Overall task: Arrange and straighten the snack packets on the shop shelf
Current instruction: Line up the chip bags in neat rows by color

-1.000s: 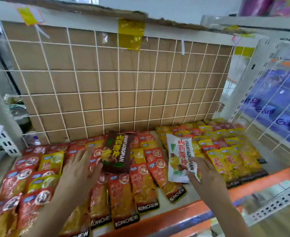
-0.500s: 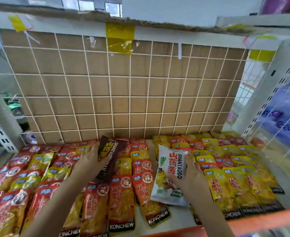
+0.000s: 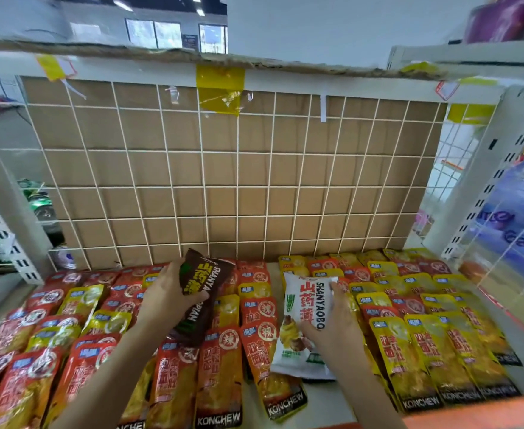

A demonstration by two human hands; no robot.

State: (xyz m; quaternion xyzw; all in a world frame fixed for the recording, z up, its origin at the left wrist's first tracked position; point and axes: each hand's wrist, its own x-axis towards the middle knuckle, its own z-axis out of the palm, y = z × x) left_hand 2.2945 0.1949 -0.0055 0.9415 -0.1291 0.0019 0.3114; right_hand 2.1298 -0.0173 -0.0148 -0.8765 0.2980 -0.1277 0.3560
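My left hand point(image 3: 167, 292) grips a dark brown snack packet point(image 3: 203, 292) by its left edge, thumb across its front, lifted over the red packets. My right hand point(image 3: 331, 323) grips a white snack packet point(image 3: 301, 320) along its right side, above the gap between the rows. Rows of red packets point(image 3: 220, 366) fill the left and middle of the shelf point(image 3: 319, 400). Yellow packets point(image 3: 421, 360) lie in rows on the right. One red packet point(image 3: 273, 366) under the white one lies slanted.
A white wire grid backed with cardboard point(image 3: 236, 178) closes the rear of the shelf. White slotted uprights point(image 3: 483, 187) stand at both sides. An orange shelf lip point(image 3: 477, 413) runs along the front right. Blue packs point(image 3: 520, 218) sit behind wire mesh on the right.
My left hand went from resting on the red packets to gripping the brown packet and raising it. My right hand took firmer hold of the white packet. The camera tilted upward.
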